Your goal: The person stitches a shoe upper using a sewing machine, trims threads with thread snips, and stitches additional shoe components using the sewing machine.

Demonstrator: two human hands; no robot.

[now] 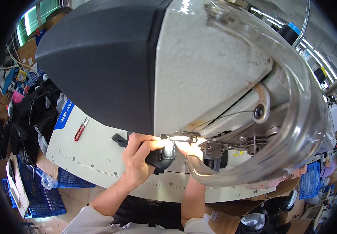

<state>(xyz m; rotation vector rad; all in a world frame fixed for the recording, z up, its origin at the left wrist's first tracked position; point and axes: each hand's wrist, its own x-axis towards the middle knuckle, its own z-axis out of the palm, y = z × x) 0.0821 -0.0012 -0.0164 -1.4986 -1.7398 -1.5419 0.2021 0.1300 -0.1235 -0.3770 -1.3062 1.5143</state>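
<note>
A big sewing machine head [199, 66], dark grey on the left and off-white on the right, fills the upper picture. Under it, my left hand [137, 158] grips a black fabric piece [161, 156] and holds it at the needle area [184, 138], which a bright lamp lights. My right hand [190, 150] reaches in from below, its fingers on the same black piece right beside the presser foot; a clear curved guard [293, 128] hides part of it.
Red thread snips [81, 128] lie on the white machine table [94, 156] to the left. A heap of black fabric pieces [32, 117] sits at far left, above blue plastic crates [44, 195]. Cardboard boxes [223, 222] stand below.
</note>
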